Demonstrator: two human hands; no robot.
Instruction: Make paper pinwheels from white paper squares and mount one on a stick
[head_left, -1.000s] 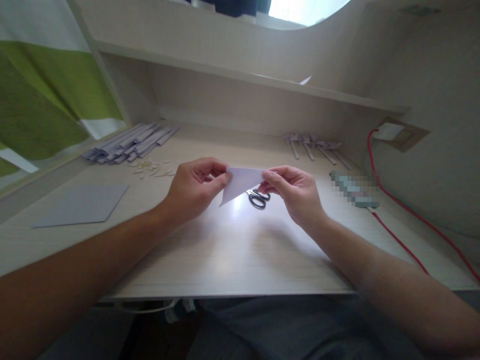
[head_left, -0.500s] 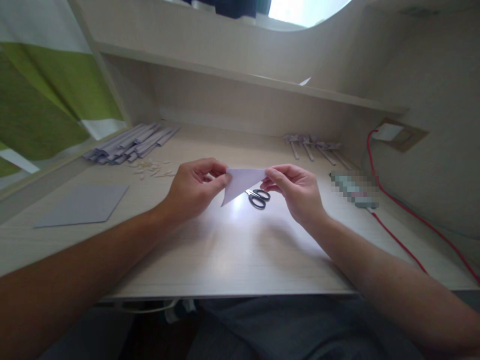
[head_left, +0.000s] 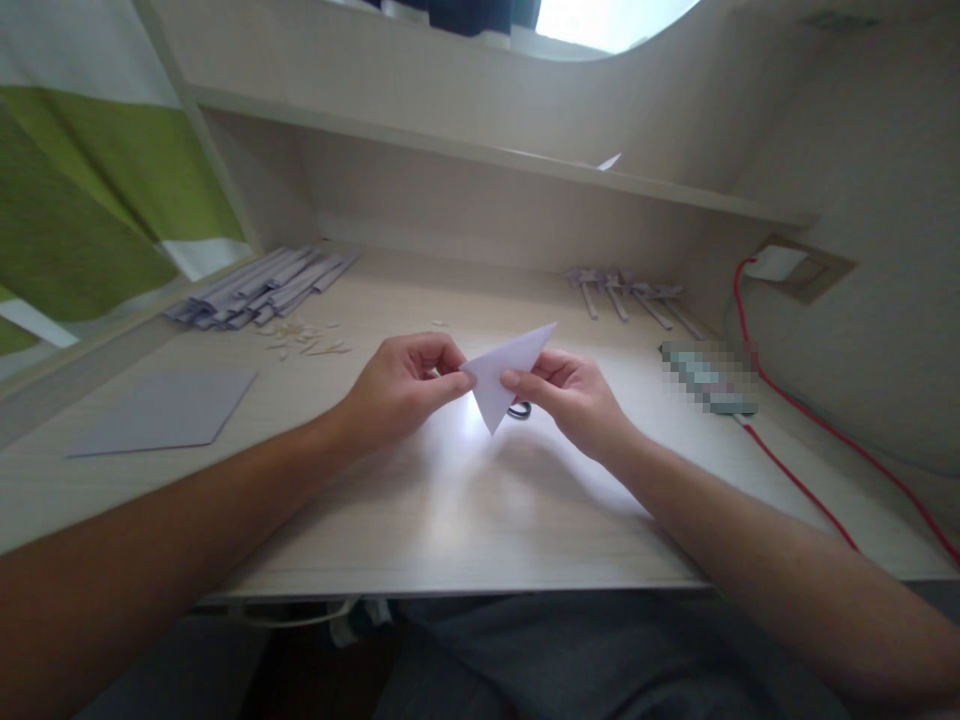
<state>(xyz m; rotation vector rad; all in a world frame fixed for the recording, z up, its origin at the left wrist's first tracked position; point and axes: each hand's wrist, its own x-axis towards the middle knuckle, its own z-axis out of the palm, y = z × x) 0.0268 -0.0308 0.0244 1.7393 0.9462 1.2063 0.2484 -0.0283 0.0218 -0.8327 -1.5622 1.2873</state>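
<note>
Over the middle of the pale wooden worktop (head_left: 450, 500), the left hand (head_left: 401, 385) and right hand (head_left: 574, 395) each pinched one side of a white folded paper triangle (head_left: 504, 375) between thumb and fingers, raised just above the half-hidden scissors (head_left: 519, 410).

One head-worn camera looks forward and down across the desk (head_left: 450, 520) from its near edge. The left hand (head_left: 401, 385) and right hand (head_left: 574, 395) sit close, mid-frame. A shelf (head_left: 465, 150) spans the far side, and a wall (head_left: 862, 150) closes the right.
</note>
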